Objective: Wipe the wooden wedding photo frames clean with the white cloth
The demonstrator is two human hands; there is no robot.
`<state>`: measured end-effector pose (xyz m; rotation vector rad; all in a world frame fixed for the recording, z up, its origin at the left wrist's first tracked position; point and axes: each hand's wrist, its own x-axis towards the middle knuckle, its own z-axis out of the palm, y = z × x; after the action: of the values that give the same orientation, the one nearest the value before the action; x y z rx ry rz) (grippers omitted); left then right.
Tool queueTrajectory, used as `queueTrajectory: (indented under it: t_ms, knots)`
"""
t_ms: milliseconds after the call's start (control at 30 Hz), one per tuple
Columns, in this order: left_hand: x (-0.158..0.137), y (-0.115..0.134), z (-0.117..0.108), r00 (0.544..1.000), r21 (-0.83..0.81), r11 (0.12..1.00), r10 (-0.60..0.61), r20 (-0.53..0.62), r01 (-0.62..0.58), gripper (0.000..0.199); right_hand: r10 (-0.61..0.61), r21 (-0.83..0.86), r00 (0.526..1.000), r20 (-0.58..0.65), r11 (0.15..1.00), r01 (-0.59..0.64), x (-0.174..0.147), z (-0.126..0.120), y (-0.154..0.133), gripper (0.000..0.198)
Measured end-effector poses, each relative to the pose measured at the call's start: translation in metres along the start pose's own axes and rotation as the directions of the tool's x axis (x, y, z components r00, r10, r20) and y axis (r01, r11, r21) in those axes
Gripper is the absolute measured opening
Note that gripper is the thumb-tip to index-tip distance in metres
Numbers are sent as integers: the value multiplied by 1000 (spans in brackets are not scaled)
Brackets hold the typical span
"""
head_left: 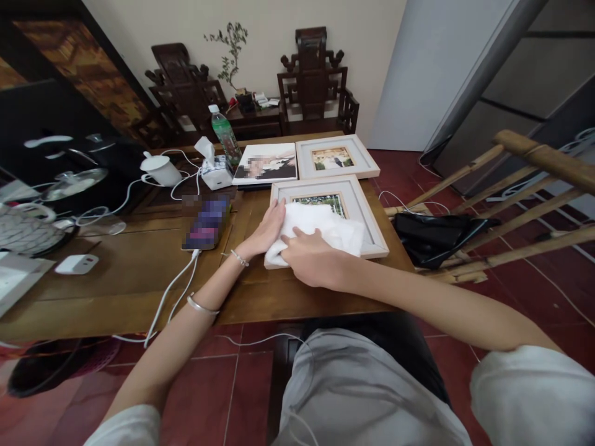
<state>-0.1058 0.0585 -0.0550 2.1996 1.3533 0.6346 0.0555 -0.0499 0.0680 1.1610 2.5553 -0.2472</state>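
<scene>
Wooden bench (269, 300), bare strip along the front edge. Two hands: right hand (309, 257) grips one white cloth (309, 218); left hand (269, 226) lies flat, fingers extended, at its left side. Cloth is on near frame (361, 204), close to the right bench edge. Bare wood between frame and one phone (207, 223). Behind: second frame (362, 160), one photo panel (281, 168). Two chairs (311, 80) by the wall.

A green bottle (225, 133) stands beside a tissue box (217, 174) on the wooden surface (260, 297). A white cup (160, 170) sits to their left, and a phone (207, 223) has a white cord (196, 254) plugged in. A small plant (236, 38) stands between two dark chairs (312, 80) by the wall (264, 18).
</scene>
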Motion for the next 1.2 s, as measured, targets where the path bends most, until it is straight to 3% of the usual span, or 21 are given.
queueTrajectory:
  t_ms: [267,433,533,800,900,1000,1133,1200]
  knots:
    - [-5,8,11,996,240,968,88,-27,-79,72,147,-108,989,20,984,-144,-47,15,44,40]
    - [-4,7,11,994,330,938,109,-4,-102,69,284,-196,958,-33,938,-285,-85,31,79,47]
    - [-4,8,10,994,356,929,111,6,-105,66,322,-223,943,-89,916,-334,-88,38,99,48]
    - [-5,5,7,990,316,939,141,13,-138,61,339,-188,891,-302,895,-405,-26,40,167,54]
    - [-7,4,7,989,260,956,148,-20,-138,59,335,-189,868,-367,887,-422,1,36,181,51]
    - [-8,4,8,989,224,966,143,-44,-129,57,258,-155,852,-457,919,-361,27,26,170,49]
    - [-8,7,8,987,223,965,151,-54,-136,57,32,-185,852,-523,971,-150,67,12,128,44]
    - [-7,8,7,986,230,963,159,-48,-144,57,-15,-200,852,-523,974,-106,86,8,109,40]
